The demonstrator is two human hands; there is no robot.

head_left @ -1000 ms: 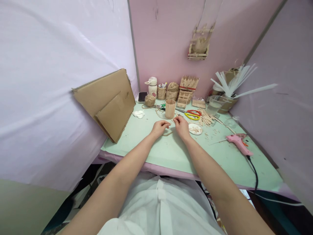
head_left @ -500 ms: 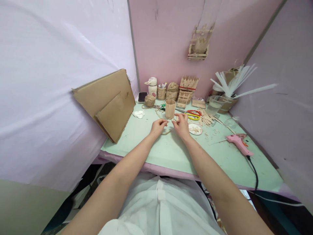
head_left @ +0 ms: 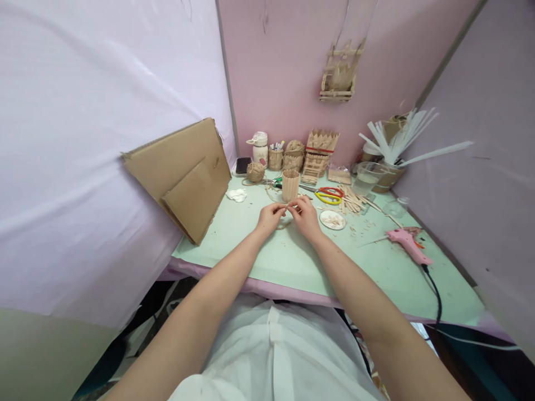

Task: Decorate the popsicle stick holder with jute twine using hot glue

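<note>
My left hand (head_left: 270, 219) and my right hand (head_left: 304, 216) meet fingertip to fingertip just in front of a round cup of wooden sticks (head_left: 290, 186). Both are pinched on twine; a loop of the twine (head_left: 284, 225) hangs below, between the hands. The cup stands upright on the pale green table (head_left: 288, 256). Behind it to the left lies a ball of twine (head_left: 255, 172), with a strand running toward the cup. Fingers cover most of the twine at the pinch.
Right of my right hand are a small white dish (head_left: 333, 219), red and yellow scissors (head_left: 329, 195) and loose wooden sticks (head_left: 353, 200). A pink glue gun (head_left: 407, 246) lies far right, its cord over the edge. Cardboard (head_left: 188, 184) leans at left.
My right hand has moved left, and its fingertips now touch those of my left hand. My left hand has barely moved. The cup stands where it was.
</note>
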